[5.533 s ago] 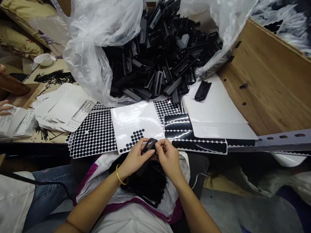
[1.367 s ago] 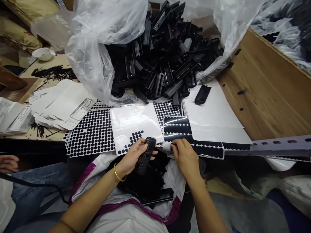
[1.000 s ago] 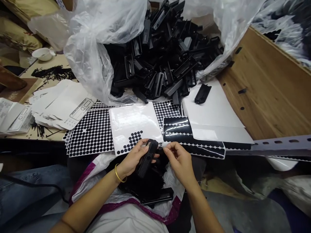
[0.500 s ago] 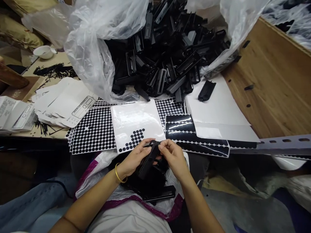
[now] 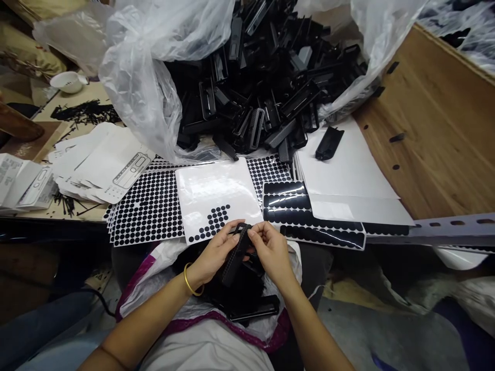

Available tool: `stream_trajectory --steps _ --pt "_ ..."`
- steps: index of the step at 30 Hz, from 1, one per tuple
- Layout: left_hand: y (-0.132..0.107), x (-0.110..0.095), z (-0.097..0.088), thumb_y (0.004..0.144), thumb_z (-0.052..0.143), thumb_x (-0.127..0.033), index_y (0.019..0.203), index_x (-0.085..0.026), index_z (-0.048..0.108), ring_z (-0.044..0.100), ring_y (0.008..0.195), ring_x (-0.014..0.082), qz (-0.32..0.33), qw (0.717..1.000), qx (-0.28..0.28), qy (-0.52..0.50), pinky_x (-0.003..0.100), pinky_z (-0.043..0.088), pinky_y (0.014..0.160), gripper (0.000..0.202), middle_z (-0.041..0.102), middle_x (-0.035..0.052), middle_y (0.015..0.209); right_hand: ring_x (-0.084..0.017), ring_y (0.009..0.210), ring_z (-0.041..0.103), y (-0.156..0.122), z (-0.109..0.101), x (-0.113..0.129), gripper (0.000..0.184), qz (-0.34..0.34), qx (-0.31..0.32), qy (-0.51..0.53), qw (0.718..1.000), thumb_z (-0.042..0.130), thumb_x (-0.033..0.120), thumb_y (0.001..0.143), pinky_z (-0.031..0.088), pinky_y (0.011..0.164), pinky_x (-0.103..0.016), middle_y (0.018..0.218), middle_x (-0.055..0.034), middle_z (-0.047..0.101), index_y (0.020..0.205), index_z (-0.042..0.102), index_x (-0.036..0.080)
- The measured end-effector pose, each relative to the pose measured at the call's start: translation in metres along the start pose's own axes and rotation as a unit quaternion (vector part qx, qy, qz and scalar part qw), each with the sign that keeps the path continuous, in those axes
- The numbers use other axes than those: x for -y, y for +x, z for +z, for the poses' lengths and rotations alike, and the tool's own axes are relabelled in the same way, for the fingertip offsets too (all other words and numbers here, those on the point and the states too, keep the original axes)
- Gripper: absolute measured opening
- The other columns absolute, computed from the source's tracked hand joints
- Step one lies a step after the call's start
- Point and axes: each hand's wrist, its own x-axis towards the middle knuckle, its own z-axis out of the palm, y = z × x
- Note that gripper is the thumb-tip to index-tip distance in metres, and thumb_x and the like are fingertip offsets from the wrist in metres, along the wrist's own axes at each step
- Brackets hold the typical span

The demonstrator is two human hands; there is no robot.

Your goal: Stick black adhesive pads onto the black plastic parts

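Note:
My left hand is closed around a long black plastic part with a fine woven-looking pattern on its face. The thumb and fingertips of my right hand are pinched at the upper end of this same part; anything small between them is hidden. Below both hands, an open white plastic bag with a purple edge lies on my lap, with more black parts in it. Just beyond my fingers is a white backing sheet, with several round black stickers left near its lower left.
A clear plastic bag spills a heap of black parts at the back. Dot sticker sheets, printed cards and a white cup lie left. White papers and a wooden panel stand right.
Both hands stay at the same spot, with the black part turned slightly. My right fingertips have shifted a little left along its upper end. A blue-clad leg at lower left has moved down and away.

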Motion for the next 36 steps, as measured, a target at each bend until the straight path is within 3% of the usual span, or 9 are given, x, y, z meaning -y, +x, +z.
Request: stream_trajectory --steps 11,19,22,24,26,29,31,34,36 --pt "0.000 0.005 0.004 0.081 0.055 -0.026 0.114 -0.022 0.044 0.060 0.084 0.0158 0.085 0.985 -0.028 0.149 0.030 0.050 0.076 0.035 0.061 0.0035 0.096 -0.014 0.051 0.055 -0.004 0.006 0.001 0.016 0.019 -0.005 0.000 1.000 0.052 0.034 0.078 0.048 0.040 -0.023 0.060 0.0023 0.053 0.070 0.051 0.021" --pt "0.005 0.014 0.002 0.082 0.053 -0.023 0.105 -0.021 0.045 0.055 0.096 0.0159 0.140 0.972 -0.051 0.183 0.030 0.041 0.091 0.026 0.058 0.0030 0.097 -0.015 0.055 0.056 -0.008 0.014 -0.006 0.011 -0.075 -0.034 -0.139 0.987 0.044 0.027 0.083 0.044 0.049 -0.025 0.064 0.0003 0.056 0.074 0.046 0.022" --pt "0.003 0.016 0.001 0.081 0.054 -0.025 0.105 -0.021 0.043 0.057 0.092 0.0152 0.131 0.976 -0.058 0.163 0.030 0.044 0.087 0.026 0.058 0.0020 0.094 -0.017 0.058 0.057 -0.008 0.012 -0.006 0.007 -0.093 -0.063 -0.175 0.978 0.044 0.028 0.083 0.043 0.053 -0.028 0.068 -0.0012 0.058 0.080 0.045 0.021" --pt "-0.002 0.012 -0.002 0.081 0.055 -0.028 0.105 -0.022 0.043 0.060 0.085 0.0151 0.096 0.982 -0.035 0.162 0.030 0.048 0.079 0.027 0.059 0.0020 0.093 -0.017 0.059 0.058 -0.005 0.005 -0.005 0.009 -0.098 -0.112 -0.176 0.973 0.046 0.028 0.082 0.044 0.055 -0.028 0.071 -0.0015 0.059 0.087 0.044 0.021" --pt "-0.007 0.000 -0.007 0.078 0.060 -0.030 0.101 -0.020 0.049 0.062 0.082 0.0160 0.062 0.975 0.038 0.210 0.030 0.049 0.077 0.027 0.061 0.0031 0.091 -0.017 0.060 0.057 -0.001 -0.006 -0.004 0.013 -0.100 -0.149 -0.156 0.971 0.047 0.028 0.082 0.044 0.056 -0.028 0.071 -0.0008 0.058 0.092 0.044 0.021" --pt "0.000 -0.035 -0.014 0.075 0.064 -0.033 0.087 -0.017 0.060 0.063 0.084 0.0188 0.085 0.934 0.109 0.330 0.031 0.049 0.080 0.020 0.066 0.0060 0.087 -0.015 0.058 0.055 0.004 -0.017 -0.002 0.010 -0.112 -0.139 -0.137 0.974 0.048 0.028 0.082 0.044 0.056 -0.026 0.070 0.0006 0.058 0.090 0.046 0.022" --pt "0.022 -0.067 -0.018 0.083 0.052 -0.033 0.088 -0.016 0.062 0.064 0.084 0.0195 0.164 0.893 0.029 0.417 0.033 0.050 0.079 0.020 0.068 0.0075 0.088 -0.014 0.057 0.055 0.005 -0.015 0.000 0.005 -0.127 -0.106 -0.146 0.975 0.048 0.026 0.083 0.043 0.056 -0.025 0.069 0.0010 0.058 0.084 0.048 0.022" --pt "0.078 -0.112 -0.022 0.083 0.042 -0.009 0.111 -0.015 0.057 0.054 0.114 0.0220 0.313 0.756 -0.125 0.561 0.040 0.040 0.098 0.033 0.063 0.0114 0.116 -0.014 0.056 0.055 0.007 0.000 0.002 0.009 -0.150 -0.044 -0.174 0.972 0.045 0.024 0.084 0.042 0.056 -0.025 0.066 0.0007 0.058 0.077 0.050 0.021" --pt "0.118 -0.133 -0.026 0.077 0.039 0.003 0.120 -0.013 0.053 0.040 0.129 0.0242 0.329 0.670 -0.185 0.639 0.044 0.032 0.106 0.047 0.049 0.0147 0.135 -0.015 0.059 0.056 0.009 0.013 0.003 0.011 -0.162 -0.012 -0.206 0.965 0.043 0.023 0.085 0.043 0.057 -0.026 0.068 -0.0008 0.059 0.078 0.052 0.020"
